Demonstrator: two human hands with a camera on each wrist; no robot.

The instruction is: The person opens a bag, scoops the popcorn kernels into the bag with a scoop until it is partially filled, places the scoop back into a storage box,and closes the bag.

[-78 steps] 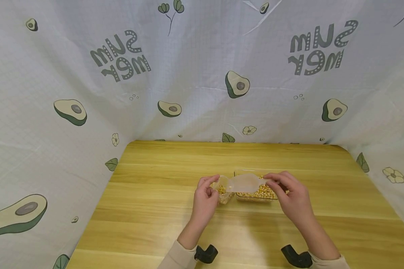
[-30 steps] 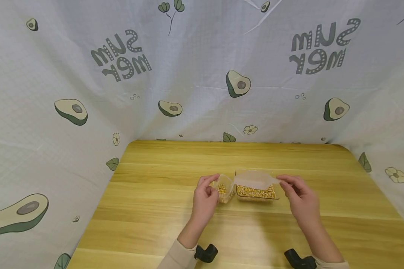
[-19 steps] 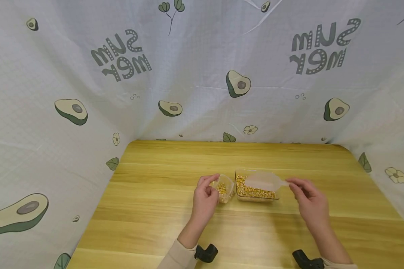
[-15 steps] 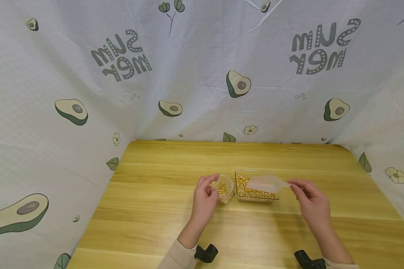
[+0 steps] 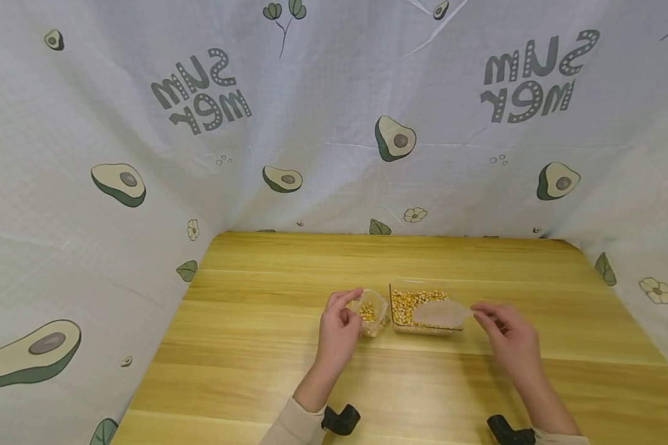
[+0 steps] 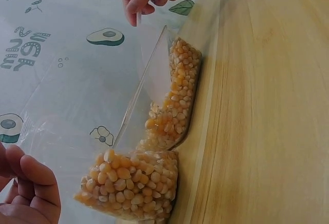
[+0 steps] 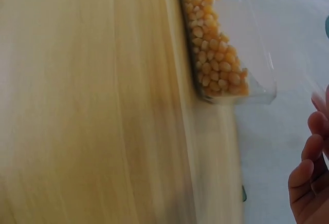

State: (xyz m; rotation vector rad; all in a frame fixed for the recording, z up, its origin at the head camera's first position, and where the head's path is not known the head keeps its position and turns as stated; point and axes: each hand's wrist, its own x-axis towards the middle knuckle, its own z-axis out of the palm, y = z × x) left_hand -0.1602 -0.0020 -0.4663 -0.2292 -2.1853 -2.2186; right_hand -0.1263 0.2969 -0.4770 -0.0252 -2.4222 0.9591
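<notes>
My right hand [image 5: 514, 340] pinches the handle of a translucent white scoop [image 5: 438, 313]. The scoop's bowl lies tilted in a clear rectangular container [image 5: 399, 327], among the yellow corn kernels [image 5: 406, 301] there. To the left, my left hand [image 5: 339, 330] pinches the upper edge of a clear plastic bag [image 5: 380, 301] between thumb and index finger, its mouth spread. More kernels [image 6: 128, 183] fill the bottom of the bag, seen close up in the left wrist view. Bag and container stand side by side on the table. In the right wrist view, curled fingers [image 7: 303, 178] show at the right edge.
The wooden table [image 5: 256, 346] has a light grain and rounded far corners. Around it hangs a white curtain [image 5: 323, 93] printed with avocados and lettering. A black wrist mount [image 5: 341, 420] is on the left wrist, and another [image 5: 509, 431] on the right.
My right hand has carried the scoop rightward from the bag's mouth to over the container, then lowered it toward the near side among the kernels. My left hand has stayed at the bag.
</notes>
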